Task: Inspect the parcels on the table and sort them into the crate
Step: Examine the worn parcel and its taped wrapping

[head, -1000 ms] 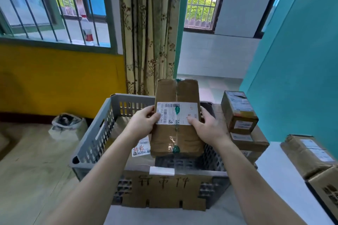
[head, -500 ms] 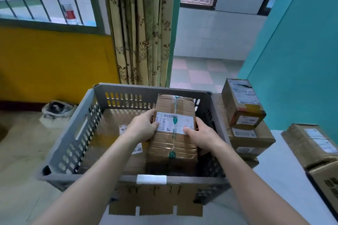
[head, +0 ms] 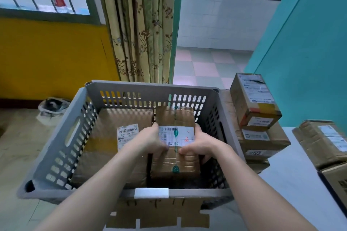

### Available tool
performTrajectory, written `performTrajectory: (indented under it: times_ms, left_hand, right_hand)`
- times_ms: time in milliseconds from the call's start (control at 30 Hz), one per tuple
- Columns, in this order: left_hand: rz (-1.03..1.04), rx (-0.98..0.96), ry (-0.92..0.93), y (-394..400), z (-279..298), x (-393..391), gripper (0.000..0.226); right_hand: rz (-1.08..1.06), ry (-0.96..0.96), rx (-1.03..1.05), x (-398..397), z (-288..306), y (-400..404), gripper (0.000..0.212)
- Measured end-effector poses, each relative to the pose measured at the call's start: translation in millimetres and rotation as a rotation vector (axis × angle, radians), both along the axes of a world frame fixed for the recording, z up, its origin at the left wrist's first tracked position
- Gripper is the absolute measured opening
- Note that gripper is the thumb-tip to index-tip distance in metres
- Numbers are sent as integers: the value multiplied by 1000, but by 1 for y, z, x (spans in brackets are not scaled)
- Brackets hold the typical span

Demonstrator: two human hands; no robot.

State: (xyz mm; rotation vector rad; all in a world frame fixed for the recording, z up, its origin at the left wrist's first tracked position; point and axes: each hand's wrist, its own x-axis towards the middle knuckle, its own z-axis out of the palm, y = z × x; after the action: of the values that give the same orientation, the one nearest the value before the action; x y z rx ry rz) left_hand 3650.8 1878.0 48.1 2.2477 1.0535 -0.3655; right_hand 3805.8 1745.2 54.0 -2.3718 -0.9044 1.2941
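A grey slotted plastic crate [head: 56, 148] stands in front of me. Deep in its right half sits a taped brown parcel [head: 176, 165] with a white barcode label. My left hand [head: 150, 141] grips its left side and my right hand [head: 201, 144] grips its right side, thumbs on top. A larger flat brown parcel [head: 112, 148] with a white label lies in the crate's left half, touching the held one.
To the right of the crate is a stack of cardboard parcels [head: 257, 114] on the white table [head: 293, 193]. More parcels [head: 323, 140] lie at the far right edge. A cardboard sign [head: 157, 214] hangs on the crate's front. A bag [head: 50, 107] lies on the floor.
Both hands have lowered the parcel from above the crate's rim down into its right half. My view has tilted downward.
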Motion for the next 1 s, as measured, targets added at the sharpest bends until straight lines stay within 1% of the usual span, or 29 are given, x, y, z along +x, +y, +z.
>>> performTrajectory:
  times_ms: [67, 167, 200, 267, 433, 567, 667, 767, 867, 900, 1000]
  left_hand:
    - [-57, 13, 42, -4, -3, 6, 81]
    - [-113, 28, 100, -7, -10, 14, 106]
    - [-132, 50, 121, -8, -11, 16, 110]
    - [-158, 84, 176, -6, -16, 21, 112]
    - [-204, 123, 304, -4, -20, 31, 102]
    - [-242, 138, 435, -9, -28, 40, 113]
    - [-251, 120, 504, -10, -30, 46, 118]
    - [-256, 139, 525, -11, -33, 50, 116]
    - [-250, 157, 538, -12, -33, 54, 109]
    - [-256, 157, 540, -13, -31, 55, 103]
    - [-292, 211, 540, -20, -26, 54, 74]
  right_hand:
    - [12, 10, -16, 4, -7, 1, 128]
    - [45, 9, -48, 8, -20, 5, 146]
    - [56, 6, -50, 8, -22, 6, 150]
    - [72, 16, -61, 9, -28, 8, 153]
    - [109, 55, -148, 4, -35, 8, 150]
    - [186, 18, -137, 2, -44, 11, 150]
    - [210, -2, -138, 0, -49, 13, 150]
    - [224, -13, -137, 1, -52, 15, 149]
    - [239, -25, -142, 2, -57, 17, 149]
    - [243, -30, -144, 3, -59, 18, 149]
    - [249, -43, -145, 5, -61, 18, 148]
